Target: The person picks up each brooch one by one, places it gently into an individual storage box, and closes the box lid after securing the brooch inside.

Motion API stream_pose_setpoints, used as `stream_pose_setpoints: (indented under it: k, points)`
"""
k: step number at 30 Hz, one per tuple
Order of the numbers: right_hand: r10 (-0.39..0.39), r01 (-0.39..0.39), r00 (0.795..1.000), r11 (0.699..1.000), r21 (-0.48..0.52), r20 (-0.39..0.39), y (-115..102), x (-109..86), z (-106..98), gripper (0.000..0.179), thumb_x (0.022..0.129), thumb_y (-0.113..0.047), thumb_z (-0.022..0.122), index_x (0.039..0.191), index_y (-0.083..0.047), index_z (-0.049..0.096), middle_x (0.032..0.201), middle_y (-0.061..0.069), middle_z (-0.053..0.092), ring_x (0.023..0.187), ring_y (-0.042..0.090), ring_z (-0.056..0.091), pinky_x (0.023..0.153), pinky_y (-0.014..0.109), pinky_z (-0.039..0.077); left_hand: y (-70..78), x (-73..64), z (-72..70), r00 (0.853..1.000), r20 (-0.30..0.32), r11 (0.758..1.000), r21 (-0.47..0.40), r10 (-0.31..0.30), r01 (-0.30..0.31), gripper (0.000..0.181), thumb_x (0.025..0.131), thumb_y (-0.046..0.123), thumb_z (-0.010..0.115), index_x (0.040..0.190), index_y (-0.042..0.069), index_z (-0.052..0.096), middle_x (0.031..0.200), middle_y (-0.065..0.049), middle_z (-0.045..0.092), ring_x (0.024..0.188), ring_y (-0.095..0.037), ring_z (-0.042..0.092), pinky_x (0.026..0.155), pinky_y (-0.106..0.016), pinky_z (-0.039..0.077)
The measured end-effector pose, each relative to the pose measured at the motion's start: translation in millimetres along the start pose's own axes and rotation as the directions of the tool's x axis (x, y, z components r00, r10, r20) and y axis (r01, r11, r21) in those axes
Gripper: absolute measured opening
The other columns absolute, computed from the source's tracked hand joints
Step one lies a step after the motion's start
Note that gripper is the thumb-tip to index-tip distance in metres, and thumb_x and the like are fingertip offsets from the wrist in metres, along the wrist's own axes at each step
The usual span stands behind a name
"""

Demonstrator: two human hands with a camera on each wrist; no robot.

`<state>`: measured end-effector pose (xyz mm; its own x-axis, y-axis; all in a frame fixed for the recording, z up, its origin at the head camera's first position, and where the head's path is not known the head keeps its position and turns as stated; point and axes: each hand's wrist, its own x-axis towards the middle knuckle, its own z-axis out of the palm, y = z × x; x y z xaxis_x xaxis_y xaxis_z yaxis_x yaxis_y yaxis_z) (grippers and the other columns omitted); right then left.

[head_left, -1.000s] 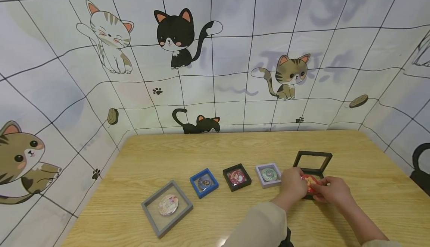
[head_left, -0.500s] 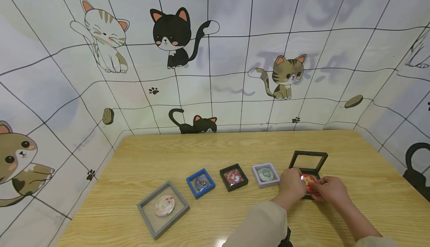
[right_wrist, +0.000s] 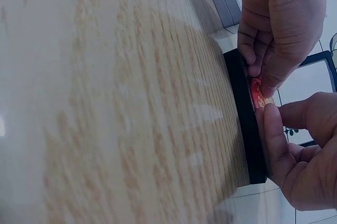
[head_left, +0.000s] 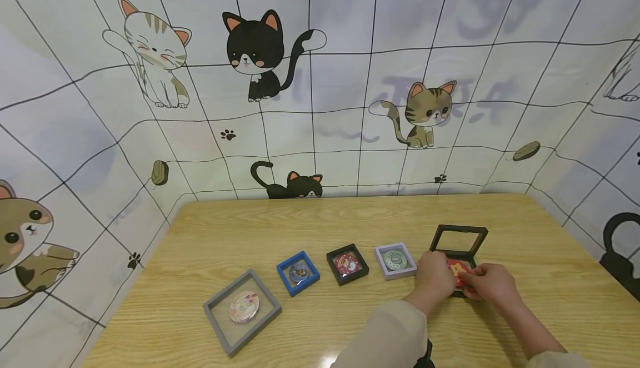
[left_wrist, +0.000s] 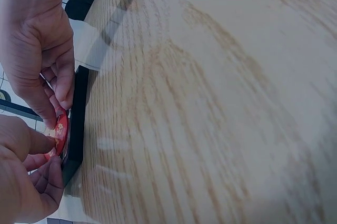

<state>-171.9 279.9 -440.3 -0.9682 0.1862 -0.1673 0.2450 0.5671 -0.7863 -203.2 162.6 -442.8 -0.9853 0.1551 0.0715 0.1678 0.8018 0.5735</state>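
A red round badge (head_left: pixel 457 269) with a yellowish figure lies slightly tilted at the base of a black display frame (head_left: pixel 458 228), whose lid stands raised. My left hand (head_left: pixel 436 275) pinches the badge's left side, its fingers mostly hidden in the head view. From the right, my right hand (head_left: pixel 492 284) pinches the opposite edge with thumb and fingers. In the left wrist view, the red badge (left_wrist: pixel 61 132) shows between both hands, just above the dark frame edge (left_wrist: pixel 78 121). The right wrist view has fingertips of both hands meeting at the badge (right_wrist: pixel 257 93).
Left of my hands lie a lilac frame (head_left: pixel 396 274) with a green badge, a small black frame (head_left: pixel 348 282), a blue frame (head_left: pixel 298 291) and a larger grey frame (head_left: pixel 254 332), each holding a round badge. A black object (head_left: pixel 620 262) is at the right edge.
The badge has tilted down a little, flatter into the black frame. Both hands keep nearly the same place; the head view has shifted slightly.
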Motion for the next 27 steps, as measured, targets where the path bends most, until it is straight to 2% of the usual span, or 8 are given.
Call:
stream_pose_setpoints:
  k: [5,10,17,21,27]
  points:
    - [-0.004,0.004,1.000,1.000,-0.016,-0.004,0.8,-0.4,-0.1,0.024,0.084,-0.012,0.060,0.081,0.012,0.056,0.058,0.002,0.061,0.050,0.011,0.061,0.050,0.024,0.049,1.4,-1.8,-1.8,1.000,-0.002,0.998,0.056,-0.017,0.017,0.012,0.068,0.018,0.071,0.063,0.011,0.063,0.067,0.002,0.054,0.065,-0.010,0.055,0.057,-0.021,0.043]
    - [0.012,-0.013,1.000,1.000,-0.029,-0.016,0.6,0.7,0.7,0.025,0.082,-0.012,0.061,0.083,0.012,0.056,0.055,0.000,0.060,0.049,0.011,0.060,0.049,0.023,0.048,2.8,-2.9,-2.5,1.000,-0.008,0.995,0.103,-0.007,0.008,0.018,0.065,0.024,0.076,0.065,0.011,0.063,0.070,0.002,0.053,0.067,-0.010,0.054,0.058,-0.021,0.043]
    - [0.019,-0.020,0.999,1.000,-0.014,-0.033,1.1,0.5,1.4,0.025,0.083,-0.010,0.060,0.084,0.014,0.054,0.053,0.001,0.060,0.047,0.010,0.060,0.047,0.022,0.047,2.5,-3.3,0.4,1.000,-0.013,0.989,0.145,0.028,-0.026,0.016,0.064,0.024,0.076,0.064,0.013,0.064,0.071,0.003,0.051,0.068,-0.009,0.053,0.058,-0.020,0.042]
    - [0.018,-0.018,0.999,1.000,0.009,-0.029,2.1,0.8,2.2,0.022,0.083,-0.008,0.060,0.084,0.014,0.053,0.054,0.002,0.059,0.047,0.010,0.060,0.047,0.022,0.048,3.6,-4.2,1.5,1.000,-0.017,0.984,0.177,0.023,-0.020,0.016,0.064,0.025,0.076,0.065,0.013,0.065,0.073,0.003,0.052,0.067,-0.009,0.053,0.058,-0.020,0.042]
    - [0.009,-0.009,0.999,1.000,-0.009,-0.035,3.4,1.1,2.6,0.022,0.082,-0.008,0.060,0.082,0.013,0.053,0.054,0.002,0.059,0.047,0.010,0.059,0.046,0.022,0.048,4.9,-5.0,2.0,1.000,-0.027,0.976,0.216,0.015,-0.009,0.017,0.063,0.027,0.077,0.066,0.014,0.065,0.073,0.003,0.052,0.067,-0.008,0.053,0.058,-0.020,0.042]
